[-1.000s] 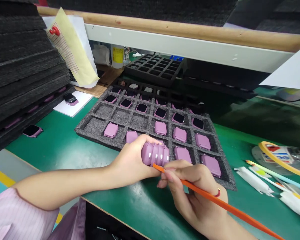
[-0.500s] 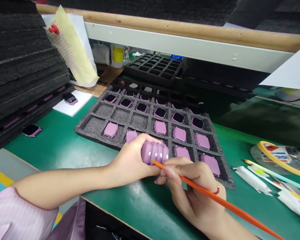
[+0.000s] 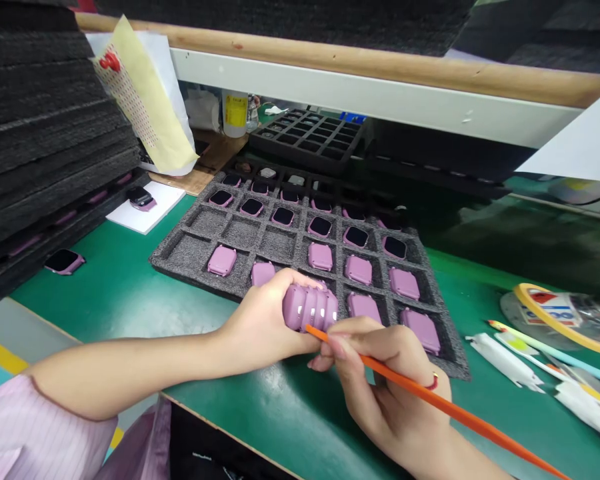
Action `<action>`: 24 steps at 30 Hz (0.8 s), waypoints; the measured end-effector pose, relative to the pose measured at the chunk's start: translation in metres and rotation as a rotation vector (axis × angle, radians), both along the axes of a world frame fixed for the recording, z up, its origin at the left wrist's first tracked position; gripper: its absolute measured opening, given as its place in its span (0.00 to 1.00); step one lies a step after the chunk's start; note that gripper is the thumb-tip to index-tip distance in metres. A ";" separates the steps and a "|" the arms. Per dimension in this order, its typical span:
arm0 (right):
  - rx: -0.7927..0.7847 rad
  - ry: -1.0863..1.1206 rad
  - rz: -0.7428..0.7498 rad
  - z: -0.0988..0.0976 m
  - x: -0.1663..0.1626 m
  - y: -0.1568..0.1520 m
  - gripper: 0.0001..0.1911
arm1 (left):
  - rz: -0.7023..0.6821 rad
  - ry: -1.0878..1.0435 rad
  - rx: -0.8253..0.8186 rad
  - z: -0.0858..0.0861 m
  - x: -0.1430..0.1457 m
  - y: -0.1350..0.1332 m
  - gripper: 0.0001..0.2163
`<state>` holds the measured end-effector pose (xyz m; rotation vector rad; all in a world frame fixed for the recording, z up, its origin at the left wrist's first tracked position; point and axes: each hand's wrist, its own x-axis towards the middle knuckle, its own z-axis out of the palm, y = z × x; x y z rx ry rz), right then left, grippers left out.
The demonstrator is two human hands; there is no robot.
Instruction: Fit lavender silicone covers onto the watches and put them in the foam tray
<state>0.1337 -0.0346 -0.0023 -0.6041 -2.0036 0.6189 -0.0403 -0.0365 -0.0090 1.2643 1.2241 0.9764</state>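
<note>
My left hand (image 3: 263, 317) is closed around a row of several purple smartwatch cases (image 3: 311, 307), stacked face to face with their side edges toward me. In my right hand (image 3: 393, 380) is a thin orange stick (image 3: 445, 403), pinched like a pen. Its tip meets the lower edge of the cases, though whether it presses on them I cannot tell. Behind the hands lies a dark grey foam tray (image 3: 193, 252). More purple cases (image 3: 359, 269) lie in its nearer pockets, and watches with black screens (image 3: 283, 215) fill pockets further back. Part of the tray is hidden by my hands.
Left, a stack of black foam trays (image 3: 45, 100) rises beside a watch on white paper (image 3: 147, 212) and another watch (image 3: 64, 261). At right are a tape roll (image 3: 563, 319), pens and white wrappers (image 3: 505, 360). A shelf beam (image 3: 380, 90) crosses above.
Almost nothing differs. Both hands keep their hold on the cases and the orange stick, and the view has shifted very slightly.
</note>
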 end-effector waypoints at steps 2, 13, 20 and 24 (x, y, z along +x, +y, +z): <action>-0.010 0.018 0.008 0.000 -0.001 0.001 0.11 | 0.003 -0.002 0.005 0.000 0.000 0.000 0.24; 0.050 -0.017 -0.015 -0.004 0.002 0.001 0.11 | 0.007 -0.001 -0.005 0.002 0.002 0.001 0.24; 0.045 -0.010 -0.003 -0.006 -0.001 0.001 0.11 | 0.014 0.008 0.002 0.003 0.002 0.000 0.24; 0.019 0.038 -0.004 -0.003 0.000 0.003 0.11 | 0.027 -0.020 0.002 0.005 0.003 0.001 0.23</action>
